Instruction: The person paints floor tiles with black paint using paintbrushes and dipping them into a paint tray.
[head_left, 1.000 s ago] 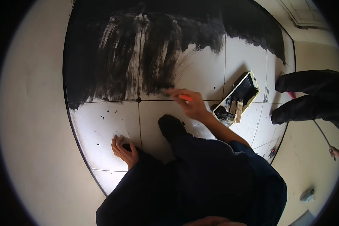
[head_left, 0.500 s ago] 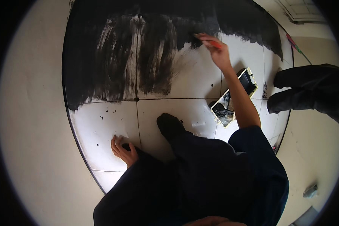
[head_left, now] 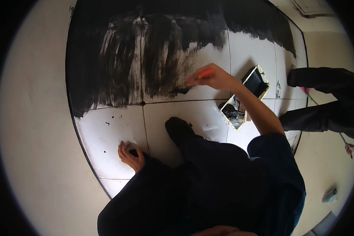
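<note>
Paint tray (head_left: 246,96) lies on the tiled floor (head_left: 114,133), right of the brush (head_left: 202,74).

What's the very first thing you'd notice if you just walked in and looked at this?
The big patch of black paint brushed in streaks across the far part of the white tiled surface stands out first. Next comes the right hand reaching out to the edge of the black with an orange-handled brush, a paint tray just to its right. The left hand is pressed flat on the white tile nearer the person.
</note>
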`<state>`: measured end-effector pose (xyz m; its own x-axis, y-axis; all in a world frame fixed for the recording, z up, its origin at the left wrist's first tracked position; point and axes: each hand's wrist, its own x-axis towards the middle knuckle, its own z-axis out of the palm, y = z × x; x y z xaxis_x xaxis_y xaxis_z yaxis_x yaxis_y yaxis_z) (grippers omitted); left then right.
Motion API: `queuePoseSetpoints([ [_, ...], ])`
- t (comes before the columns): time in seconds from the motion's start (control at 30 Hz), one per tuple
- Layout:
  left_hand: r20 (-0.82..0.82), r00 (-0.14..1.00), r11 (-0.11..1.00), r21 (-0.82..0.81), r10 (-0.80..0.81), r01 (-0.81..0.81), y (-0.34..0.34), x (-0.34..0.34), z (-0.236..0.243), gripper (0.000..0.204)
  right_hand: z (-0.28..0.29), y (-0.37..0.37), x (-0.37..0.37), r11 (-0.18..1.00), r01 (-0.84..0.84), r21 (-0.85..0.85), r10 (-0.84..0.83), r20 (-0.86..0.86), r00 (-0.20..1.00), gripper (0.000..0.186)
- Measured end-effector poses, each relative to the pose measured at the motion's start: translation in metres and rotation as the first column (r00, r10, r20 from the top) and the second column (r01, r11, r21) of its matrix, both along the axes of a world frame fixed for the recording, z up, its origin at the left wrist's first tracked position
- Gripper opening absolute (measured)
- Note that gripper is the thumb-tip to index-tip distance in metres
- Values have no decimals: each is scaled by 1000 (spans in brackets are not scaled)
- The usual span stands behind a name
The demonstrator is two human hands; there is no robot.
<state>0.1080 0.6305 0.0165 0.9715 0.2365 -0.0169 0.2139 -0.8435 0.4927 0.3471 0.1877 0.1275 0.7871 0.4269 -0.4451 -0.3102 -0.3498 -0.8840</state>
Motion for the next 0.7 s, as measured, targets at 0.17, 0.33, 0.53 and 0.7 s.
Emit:
queuePoseSetpoints([
  [0.17, 20, 1000, 1000, -3, 2, -2, -3, -3, 3, 59, -28, -49, 58, 992, 130, -1, -126, 243, 962, 18],
  [0.33, 39, 999, 999, -32, -15, 16, -5, 0, 5, 59, -44, -95, 39, 951, 185, -249, 20, 645, 764, 35],
  [0.53, 89, 994, 998, -24, -57, 59, -1, -1, 9, 55, -11, -65, -105, 963, -12, -268, 111, 358, 927, 17],
  [0.7, 92, 944, 949, 11, -316, 316, -8, 10, 18, 55, 38, -59, -84, 975, 62, -214, -60, 15, 998, 22],
])
